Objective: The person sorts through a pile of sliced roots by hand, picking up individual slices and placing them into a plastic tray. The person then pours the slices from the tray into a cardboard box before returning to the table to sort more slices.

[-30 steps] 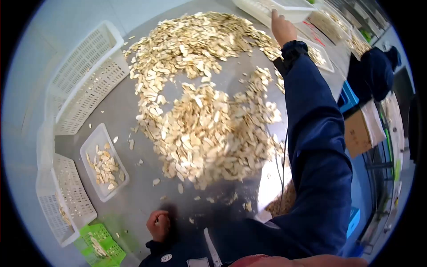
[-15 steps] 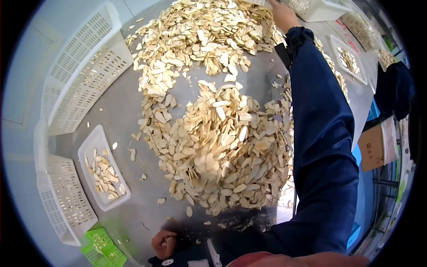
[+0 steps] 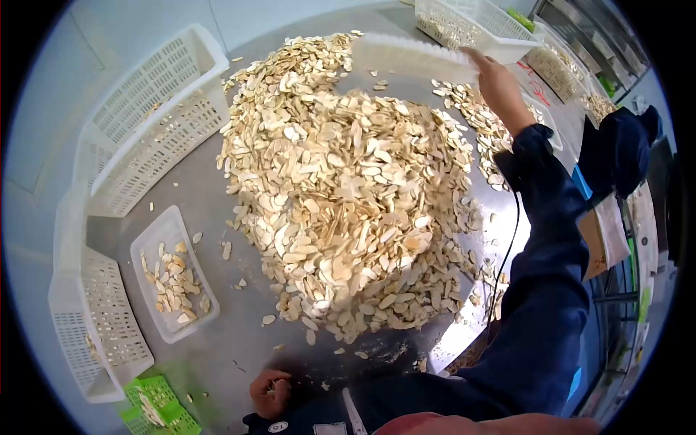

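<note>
A large heap of pale sliced pieces (image 3: pixel 348 188) covers the middle of a grey metal table (image 3: pixel 210 341). My right hand (image 3: pixel 496 80) is stretched to the far side and grips one end of a long white flat tray (image 3: pixel 409 56), which it holds edge-down against the back of the heap. My left hand (image 3: pixel 270 394) rests curled on the table's near edge with nothing visible in it. Both arms are in dark blue sleeves.
White perforated baskets (image 3: pixel 148 116) stand at the left, another (image 3: pixel 98 326) at the near left, a green one (image 3: pixel 152 409) below. A small white tray (image 3: pixel 170 283) holds a few slices. More baskets (image 3: pixel 471 22) and another person in blue (image 3: pixel 616 152) are at the far right.
My right hand has taken hold of the long white tray and drawn it toward me, pushing the scattered far slices together into one denser heap. The left hand has stayed put.
</note>
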A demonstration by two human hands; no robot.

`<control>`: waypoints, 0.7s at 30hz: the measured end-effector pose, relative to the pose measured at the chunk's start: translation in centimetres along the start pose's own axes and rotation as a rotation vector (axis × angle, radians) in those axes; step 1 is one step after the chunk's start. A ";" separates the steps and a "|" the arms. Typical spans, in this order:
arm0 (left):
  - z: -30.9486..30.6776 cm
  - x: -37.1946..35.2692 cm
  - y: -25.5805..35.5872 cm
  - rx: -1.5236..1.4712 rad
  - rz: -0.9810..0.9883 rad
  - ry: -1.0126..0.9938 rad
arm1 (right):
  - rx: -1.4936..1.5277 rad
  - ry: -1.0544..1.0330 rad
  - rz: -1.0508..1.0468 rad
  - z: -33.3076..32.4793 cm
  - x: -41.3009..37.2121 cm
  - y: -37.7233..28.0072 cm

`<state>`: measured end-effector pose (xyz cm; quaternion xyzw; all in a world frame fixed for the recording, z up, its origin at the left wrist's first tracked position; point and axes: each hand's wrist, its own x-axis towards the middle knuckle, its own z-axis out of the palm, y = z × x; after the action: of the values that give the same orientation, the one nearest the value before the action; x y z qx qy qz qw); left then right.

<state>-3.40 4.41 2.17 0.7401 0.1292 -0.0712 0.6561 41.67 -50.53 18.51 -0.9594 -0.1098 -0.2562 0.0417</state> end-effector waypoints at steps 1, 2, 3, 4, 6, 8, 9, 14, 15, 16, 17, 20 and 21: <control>-0.2 0.0 -0.2 0.006 -0.008 -0.006 | -0.090 0.023 0.071 1.3 1.2 1.2; -0.3 0.1 -0.1 0.029 0.005 -0.024 | -0.177 0.045 0.141 2.6 2.3 1.8; -0.3 0.2 0.3 0.050 0.019 -0.036 | -0.232 0.059 0.194 3.9 3.2 1.8; -0.3 0.2 0.5 0.071 0.032 -0.042 | -0.248 0.047 0.258 6.0 4.5 2.9; -0.1 -0.2 0.7 0.025 -0.012 -0.013 | -0.268 0.012 0.382 11.2 7.0 6.4; -0.3 -0.3 0.2 0.035 -0.001 -0.004 | -0.240 -0.015 0.430 15.4 9.0 6.1; -0.7 -0.3 -0.5 0.064 0.035 -0.013 | -0.229 -0.031 0.455 17.1 9.8 5.5; -0.7 0.1 -0.7 0.152 0.164 -0.030 | -0.153 -0.057 0.226 22.3 14.9 -2.6; -0.4 0.1 -0.3 0.161 0.171 -0.009 | -0.152 -0.076 0.149 22.4 16.2 -4.3; -0.1 0.0 -0.1 0.168 0.179 0.010 | -0.153 -0.095 0.072 22.6 17.1 -6.0; -0.1 -0.3 0.0 0.168 0.125 0.023 | -0.094 0.000 -0.037 23.4 17.7 -6.9; -0.2 -0.9 -0.1 0.153 0.038 0.045 | 0.055 -0.015 -0.179 23.1 18.2 -9.7; -0.4 -0.8 -0.5 0.137 0.048 0.033 | 0.094 -0.068 -0.197 22.1 18.1 -10.3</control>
<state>-4.33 4.76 1.94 0.7871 0.1172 -0.0520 0.6033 65.25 -34.09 8.76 -0.9490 -0.2171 -0.2211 0.0575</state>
